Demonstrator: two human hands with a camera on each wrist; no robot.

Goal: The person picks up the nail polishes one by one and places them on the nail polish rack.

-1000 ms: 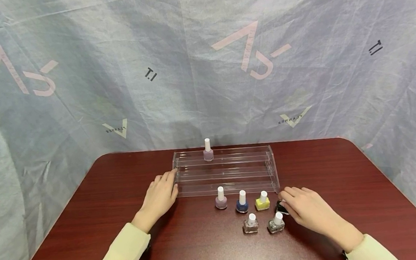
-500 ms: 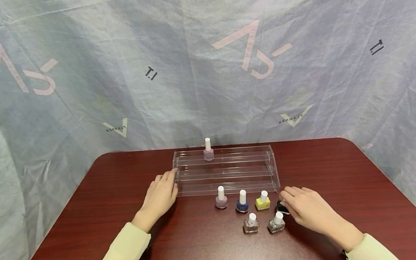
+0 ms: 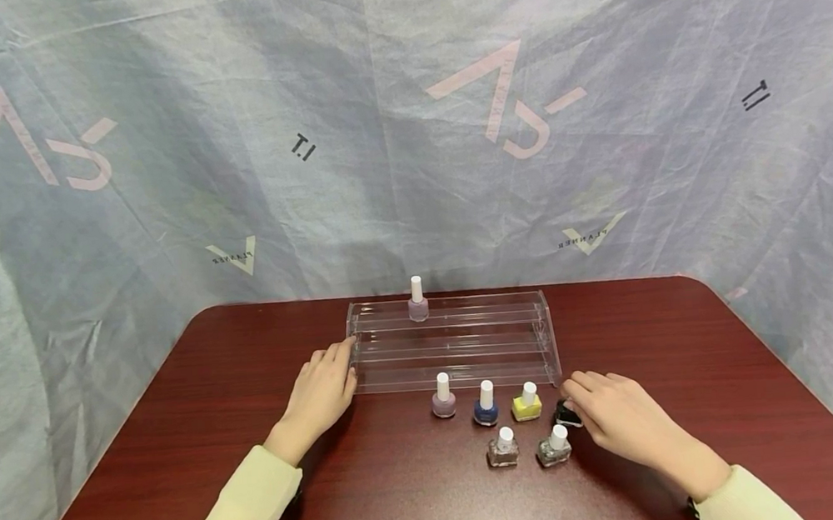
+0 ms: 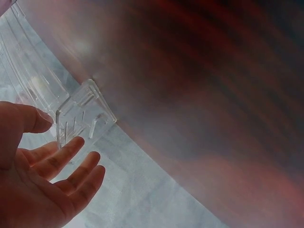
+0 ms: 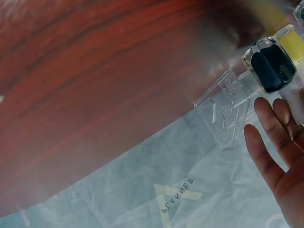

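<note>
My left hand (image 3: 321, 390) lies against the left end of a clear tiered display rack (image 3: 447, 344), its fingers fairly straight; in the left wrist view the fingers touch the end panel (image 4: 85, 114). With my right hand (image 3: 623, 417) I grip a dark nail polish bottle (image 3: 567, 414) by its white cap, which shows beside the fingers in the right wrist view. My thumb is hidden there. Near that hand stand a yellow nail polish (image 3: 526, 407), a blue one (image 3: 486, 411), a mauve one (image 3: 444, 405) and two glittery ones, brownish (image 3: 503, 453) and silvery (image 3: 554, 451).
Another mauve nail polish (image 3: 418, 307) stands on the rack's top tier, left of its middle. The dark red wooden table (image 3: 179, 450) ends in rounded far corners. Behind it hangs a grey printed cloth (image 3: 380, 196).
My right hand and the dark bottle have shifted very slightly to the right. The left hand, the rack and the other bottles look unmoved.
</note>
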